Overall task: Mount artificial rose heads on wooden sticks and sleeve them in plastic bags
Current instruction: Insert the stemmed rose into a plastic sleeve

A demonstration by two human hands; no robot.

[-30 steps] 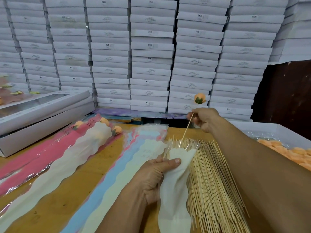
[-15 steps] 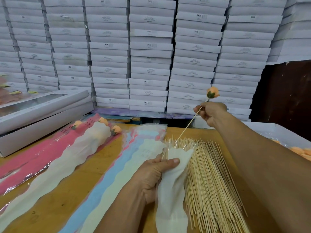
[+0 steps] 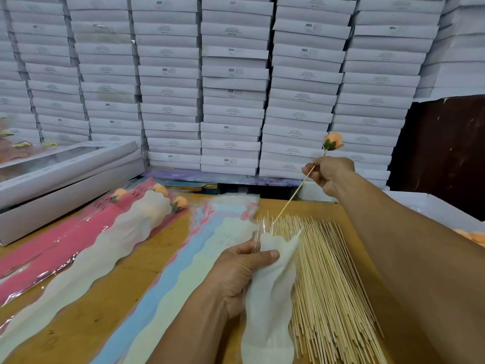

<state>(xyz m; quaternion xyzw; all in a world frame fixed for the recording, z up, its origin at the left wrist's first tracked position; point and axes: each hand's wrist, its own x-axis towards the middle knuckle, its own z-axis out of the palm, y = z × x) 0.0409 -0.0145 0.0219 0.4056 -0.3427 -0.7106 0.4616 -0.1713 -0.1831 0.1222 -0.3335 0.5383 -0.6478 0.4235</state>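
My right hand (image 3: 328,174) pinches a thin wooden stick (image 3: 291,199) just below an orange rose head (image 3: 332,141) mounted on its top. The stick slants down to the left, and its lower tip meets the open mouth of a white plastic sleeve (image 3: 270,292). My left hand (image 3: 241,271) grips that sleeve near its top, thumb across the front, holding it over the table. A wide pile of loose wooden sticks (image 3: 330,285) lies under and right of the sleeve.
Finished sleeved roses (image 3: 147,206) lie on pink and white sleeves at the left. A stack of blue, white and pink sleeves (image 3: 210,232) lies mid-table. Flat white boxes (image 3: 65,177) sit at the left, a tray of orange rose heads (image 3: 472,236) at the right, stacked boxes (image 3: 231,88) behind.
My right hand has risen and moved right with the rose stick, drawing its lower end up to the sleeve's mouth. My left hand keeps holding the sleeve in place.
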